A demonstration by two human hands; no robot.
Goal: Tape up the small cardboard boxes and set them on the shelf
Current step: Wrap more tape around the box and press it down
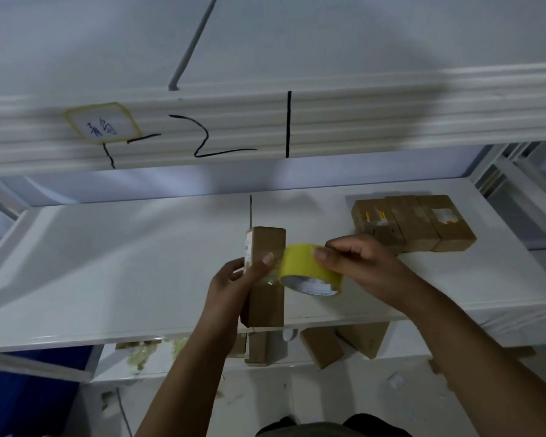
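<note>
Right now your left hand grips the small cardboard box at the centre of the frame, with your thumb laid across its front where clear tape crosses it. Your right hand pinches the yellow tape roll, which sits against the box's right edge. The box stands upright over the white shelf. A row of taped boxes lies at centre right on the shelf, just behind your right hand.
</note>
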